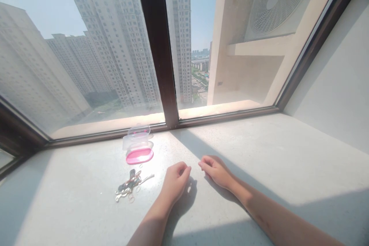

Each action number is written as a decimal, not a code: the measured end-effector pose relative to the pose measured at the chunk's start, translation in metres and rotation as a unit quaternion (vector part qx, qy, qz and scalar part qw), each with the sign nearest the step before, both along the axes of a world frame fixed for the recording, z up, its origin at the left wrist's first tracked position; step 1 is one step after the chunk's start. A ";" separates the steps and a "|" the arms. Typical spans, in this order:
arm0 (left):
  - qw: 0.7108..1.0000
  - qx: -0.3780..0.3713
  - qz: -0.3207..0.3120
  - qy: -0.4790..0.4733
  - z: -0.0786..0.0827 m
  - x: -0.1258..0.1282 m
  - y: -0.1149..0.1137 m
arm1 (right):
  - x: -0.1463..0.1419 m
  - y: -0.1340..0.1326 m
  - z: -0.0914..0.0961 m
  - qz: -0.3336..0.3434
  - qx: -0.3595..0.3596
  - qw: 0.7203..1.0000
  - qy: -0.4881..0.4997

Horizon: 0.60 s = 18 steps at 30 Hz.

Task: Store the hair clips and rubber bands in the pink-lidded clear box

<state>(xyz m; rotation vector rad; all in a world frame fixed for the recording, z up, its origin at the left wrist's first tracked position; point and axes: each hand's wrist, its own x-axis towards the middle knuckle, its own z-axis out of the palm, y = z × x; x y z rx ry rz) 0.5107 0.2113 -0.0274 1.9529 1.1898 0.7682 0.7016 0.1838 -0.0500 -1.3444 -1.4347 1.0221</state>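
Observation:
My left hand (177, 178) rests on the pale windowsill with its fingers curled into a loose fist. Facing it, a short gap away, my right hand (215, 170) is closed in the same way. No object shows in either hand. To the left of my left hand lies a small heap of hair ties and clips (129, 185), dark, silvery and reddish, with some thin rings (132, 198) at its edge. Behind the heap sits a pink oval lid or tray (140, 156), and a clear plastic box (135, 141) stands behind that, near the window frame.
The white windowsill (253, 150) runs under both arms, with bands of sun and shadow across it. A dark brown window frame (157, 46) bounds it at the back. A white wall (337, 84) rises on the right. Tall buildings (127, 38) stand outside the glass.

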 end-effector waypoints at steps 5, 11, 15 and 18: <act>1.000 -0.009 0.000 -0.004 -0.002 -0.002 0.001 | 0.000 -0.001 0.001 -0.002 -0.005 1.000 0.002; 1.000 -0.008 -0.004 -0.018 -0.003 -0.002 0.003 | 0.000 0.000 0.000 -0.003 -0.014 1.000 0.019; 1.000 0.009 0.001 -0.021 -0.003 -0.001 0.002 | 0.000 0.001 0.000 -0.004 -0.011 1.000 0.025; 0.999 0.039 0.006 -0.011 -0.001 -0.001 0.000 | 0.000 0.003 -0.001 -0.002 -0.002 1.000 0.020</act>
